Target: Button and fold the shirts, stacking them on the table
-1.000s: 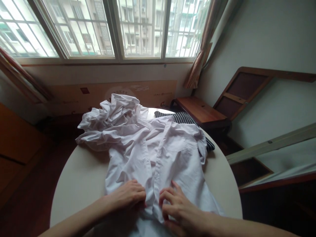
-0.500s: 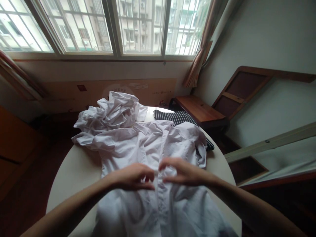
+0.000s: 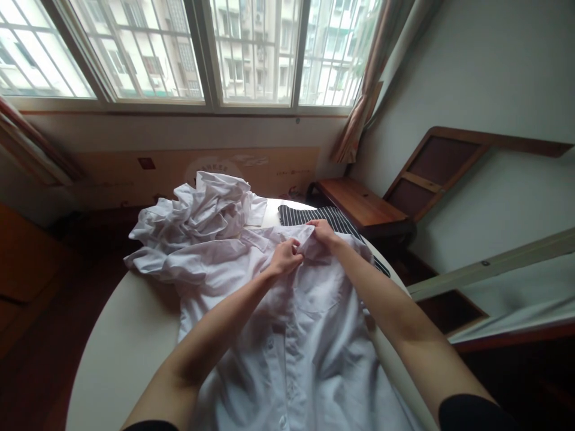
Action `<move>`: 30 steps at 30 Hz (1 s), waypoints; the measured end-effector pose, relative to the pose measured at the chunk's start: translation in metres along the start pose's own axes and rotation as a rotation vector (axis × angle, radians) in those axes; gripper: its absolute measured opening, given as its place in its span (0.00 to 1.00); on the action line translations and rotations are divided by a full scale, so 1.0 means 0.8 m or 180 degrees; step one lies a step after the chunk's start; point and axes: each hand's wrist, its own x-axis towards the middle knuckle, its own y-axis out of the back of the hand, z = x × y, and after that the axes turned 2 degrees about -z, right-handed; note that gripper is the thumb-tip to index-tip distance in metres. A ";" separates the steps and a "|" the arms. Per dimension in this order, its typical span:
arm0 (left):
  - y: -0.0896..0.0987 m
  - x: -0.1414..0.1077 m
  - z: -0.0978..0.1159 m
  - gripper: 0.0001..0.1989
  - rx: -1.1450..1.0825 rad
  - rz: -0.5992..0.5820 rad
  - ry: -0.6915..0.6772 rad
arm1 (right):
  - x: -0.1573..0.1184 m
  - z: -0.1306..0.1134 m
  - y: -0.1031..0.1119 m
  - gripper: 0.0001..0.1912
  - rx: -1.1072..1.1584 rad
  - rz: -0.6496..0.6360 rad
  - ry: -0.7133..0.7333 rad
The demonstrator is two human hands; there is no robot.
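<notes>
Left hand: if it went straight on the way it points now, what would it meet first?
Probably the flap of the white shirt collar, then the right hand holding that collar just beyond; depth is hard to judge from this single view.

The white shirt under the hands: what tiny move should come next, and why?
Maybe the right hand should gently lay down the cloth it pinches at the neck of the white shirt, because that bit looks lifted and creased.
</notes>
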 end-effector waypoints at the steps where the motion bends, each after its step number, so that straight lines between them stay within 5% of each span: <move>1: 0.003 -0.002 0.001 0.15 0.0019 -0.0009 -0.0184 | -0.001 -0.001 0.002 0.11 0.0101 -0.0090 -0.0021; 4: 0.036 0.004 -0.002 0.14 0.0286 -0.0041 -0.0520 | 0.001 -0.003 0.020 0.09 0.0191 -0.0845 -0.0315; 6: 0.071 0.016 -0.010 0.15 0.0835 0.0295 -0.0344 | 0.008 -0.006 0.037 0.06 0.0046 -0.1219 -0.0541; 9: 0.121 0.039 -0.029 0.16 0.1643 0.0879 0.0339 | 0.026 -0.017 0.053 0.09 0.0377 -0.1061 -0.0523; 12: 0.143 0.052 -0.046 0.17 0.1910 0.0768 0.1024 | 0.041 -0.027 0.042 0.08 0.0795 -0.0882 -0.0747; 17: 0.143 0.049 -0.056 0.10 0.1636 0.0534 0.1184 | 0.043 -0.032 0.012 0.13 -0.0233 -0.0924 -0.0967; 22: 0.171 0.040 -0.060 0.17 0.0234 0.0223 0.0954 | 0.032 -0.034 0.031 0.09 0.0984 -0.1298 -0.0615; 25: 0.186 0.036 -0.059 0.18 -0.0523 0.0071 0.0769 | 0.039 -0.036 0.029 0.11 0.0785 -0.0602 -0.0635; 30: 0.169 0.031 -0.051 0.10 0.1539 0.0594 0.0456 | 0.057 -0.029 -0.006 0.10 0.0011 0.0539 -0.0697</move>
